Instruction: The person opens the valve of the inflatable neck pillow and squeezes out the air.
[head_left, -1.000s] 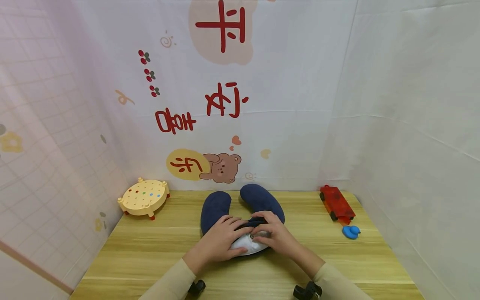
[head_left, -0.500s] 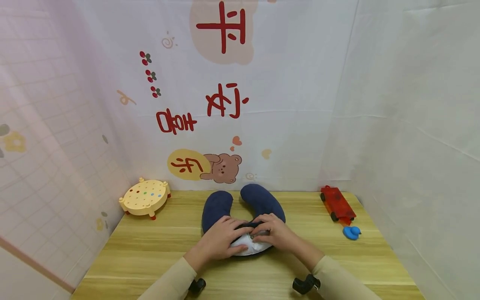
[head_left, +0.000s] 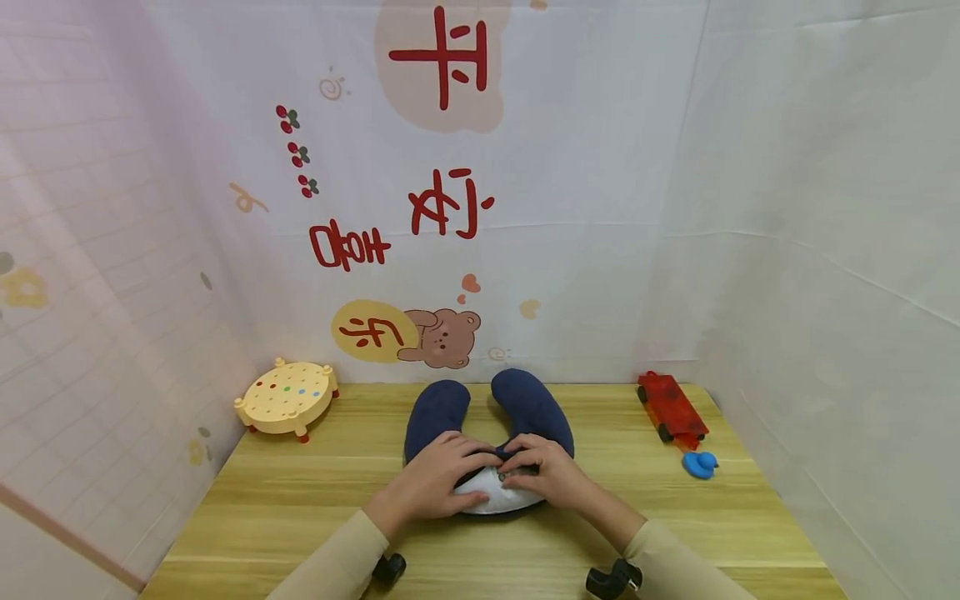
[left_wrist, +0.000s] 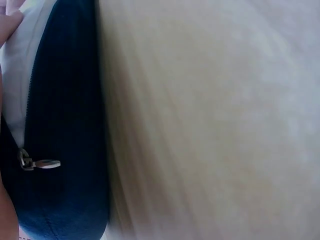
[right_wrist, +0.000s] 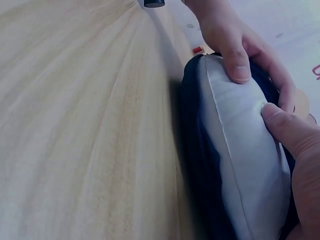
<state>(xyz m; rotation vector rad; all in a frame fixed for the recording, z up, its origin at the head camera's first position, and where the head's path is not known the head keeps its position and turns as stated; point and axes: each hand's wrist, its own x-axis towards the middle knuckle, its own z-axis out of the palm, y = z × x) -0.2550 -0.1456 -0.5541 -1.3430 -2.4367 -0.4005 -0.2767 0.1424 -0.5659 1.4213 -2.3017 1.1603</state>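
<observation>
White printed backdrop, pale wooden worktop [head_left: 300, 508]. At its middle, a navy U-shaped neck pillow [head_left: 525, 408], cover unzipped at the near bend, white inner cushion [head_left: 498, 493] bulging out. Probably light, soft and squashy; best gathered by the loose cover edge beside the zip pull [left_wrist: 42, 163]. Left hand [head_left: 431, 483] and right hand [head_left: 551, 475] both curled tight, pinching cover over cushion.
</observation>
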